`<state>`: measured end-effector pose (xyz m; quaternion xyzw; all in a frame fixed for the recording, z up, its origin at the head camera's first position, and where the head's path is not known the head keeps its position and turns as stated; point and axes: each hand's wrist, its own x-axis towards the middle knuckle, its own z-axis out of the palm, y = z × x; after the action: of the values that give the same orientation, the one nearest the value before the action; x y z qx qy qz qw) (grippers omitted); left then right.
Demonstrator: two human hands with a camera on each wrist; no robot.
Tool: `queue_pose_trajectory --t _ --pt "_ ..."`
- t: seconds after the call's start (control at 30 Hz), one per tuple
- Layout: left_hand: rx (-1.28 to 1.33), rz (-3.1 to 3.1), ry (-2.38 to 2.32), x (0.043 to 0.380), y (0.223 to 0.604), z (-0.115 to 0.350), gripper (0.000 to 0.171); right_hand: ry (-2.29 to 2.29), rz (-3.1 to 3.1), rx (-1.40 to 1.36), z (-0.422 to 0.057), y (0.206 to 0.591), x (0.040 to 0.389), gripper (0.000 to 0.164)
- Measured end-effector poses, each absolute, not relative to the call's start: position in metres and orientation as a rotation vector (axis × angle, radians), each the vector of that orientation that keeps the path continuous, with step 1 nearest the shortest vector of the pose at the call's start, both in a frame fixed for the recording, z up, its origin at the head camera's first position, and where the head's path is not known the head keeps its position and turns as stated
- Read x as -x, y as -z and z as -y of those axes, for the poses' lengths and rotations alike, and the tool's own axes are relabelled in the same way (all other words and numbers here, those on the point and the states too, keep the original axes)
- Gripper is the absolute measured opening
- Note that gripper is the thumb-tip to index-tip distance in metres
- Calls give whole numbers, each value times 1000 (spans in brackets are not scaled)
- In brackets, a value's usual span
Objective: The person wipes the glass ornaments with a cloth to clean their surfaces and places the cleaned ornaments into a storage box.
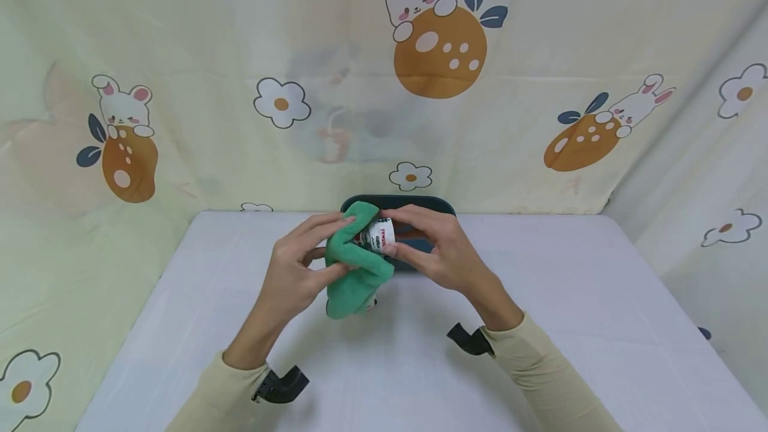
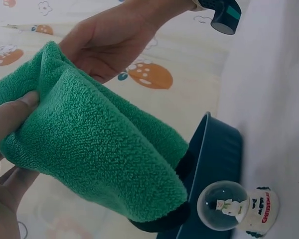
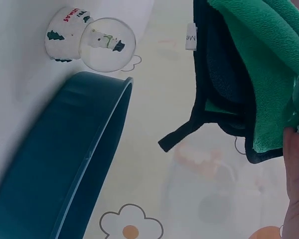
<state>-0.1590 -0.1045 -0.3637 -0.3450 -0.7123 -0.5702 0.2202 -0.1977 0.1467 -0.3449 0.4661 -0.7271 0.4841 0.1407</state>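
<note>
Above the table, my left hand [image 1: 297, 265] pinches a green cloth [image 1: 357, 282] with dark edging, draped around a small snow globe. My right hand [image 1: 441, 245] grips the white base [image 1: 382, 235] of that globe between thumb and fingers. The globe lies tilted sideways, its clear dome mostly covered by the cloth. In the right wrist view the cloth's dark strap and white label [image 3: 191, 37] hang free. A second snow globe [image 2: 236, 208], with a snowman inside and red lettering on its base, stands upright on the table below, largely hidden by the cloth in the head view.
A dark teal plastic bin [image 3: 55, 144] stands behind the hands, near the table's back edge and beside the standing snow globe. The white table [image 1: 558, 325] meets a patterned curtain [image 1: 336, 12] at the back. Black camera mounts [image 1: 281, 385] sit at both wrists.
</note>
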Motion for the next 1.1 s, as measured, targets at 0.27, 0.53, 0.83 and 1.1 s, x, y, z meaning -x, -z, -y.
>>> queue_pose_trajectory --t 0.27,0.53,0.83,1.1 --pt "1000 1934 1419 160 367 104 58 -1418 2134 -1327 -147 347 198 40" --pt "981 1936 1391 162 368 104 57 -1360 2230 -1320 -151 339 198 40" --pt "944 1932 1611 162 370 106 56 -1362 2172 -1413 -148 338 196 47" --pt "888 1978 1755 160 363 107 55 -1207 2099 -1430 -147 344 198 52"
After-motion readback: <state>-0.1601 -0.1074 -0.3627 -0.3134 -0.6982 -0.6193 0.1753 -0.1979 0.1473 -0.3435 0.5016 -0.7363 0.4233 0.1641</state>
